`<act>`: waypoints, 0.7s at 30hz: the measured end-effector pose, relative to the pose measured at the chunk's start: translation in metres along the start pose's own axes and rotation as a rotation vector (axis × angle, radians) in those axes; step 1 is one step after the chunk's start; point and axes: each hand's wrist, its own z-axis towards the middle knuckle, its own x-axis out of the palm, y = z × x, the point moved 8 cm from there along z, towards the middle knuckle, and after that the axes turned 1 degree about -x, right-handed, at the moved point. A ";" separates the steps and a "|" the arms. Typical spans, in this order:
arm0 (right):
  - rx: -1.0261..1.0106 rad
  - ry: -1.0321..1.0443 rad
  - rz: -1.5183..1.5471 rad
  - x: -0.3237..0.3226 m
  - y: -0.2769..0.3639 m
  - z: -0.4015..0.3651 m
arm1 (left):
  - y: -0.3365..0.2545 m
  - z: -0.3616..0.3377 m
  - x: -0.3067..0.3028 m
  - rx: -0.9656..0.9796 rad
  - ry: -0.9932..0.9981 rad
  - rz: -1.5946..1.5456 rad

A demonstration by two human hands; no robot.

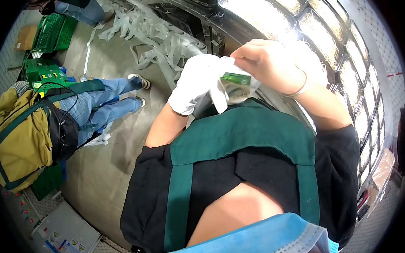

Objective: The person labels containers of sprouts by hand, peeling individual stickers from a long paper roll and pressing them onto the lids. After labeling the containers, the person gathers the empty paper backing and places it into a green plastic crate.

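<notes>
My left hand [196,83] wears a white glove, its fingers bent over a small clear packet [238,90] with a green printed band and pale contents. Bare, with a thin bracelet at the wrist, my right hand [269,66] pinches thumb and forefinger together right at the white glove's fingertips, above the packet. I cannot tell whether that pinch is on the packet's upper edge or on the glove. Both hands are close together in front of my green apron [252,128].
Bright, black-framed compartments with pale straw-like strands [321,34] line the right side. Crumpled white strips [158,47] heap beyond my hands. On the left stands a person in a mustard jacket [23,137], near green crates [44,72]. A white cabinet [67,229] is at lower left.
</notes>
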 end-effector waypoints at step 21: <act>0.550 0.127 -0.776 -0.030 -0.117 -0.008 | 0.014 -0.040 -0.023 -0.099 0.034 -0.010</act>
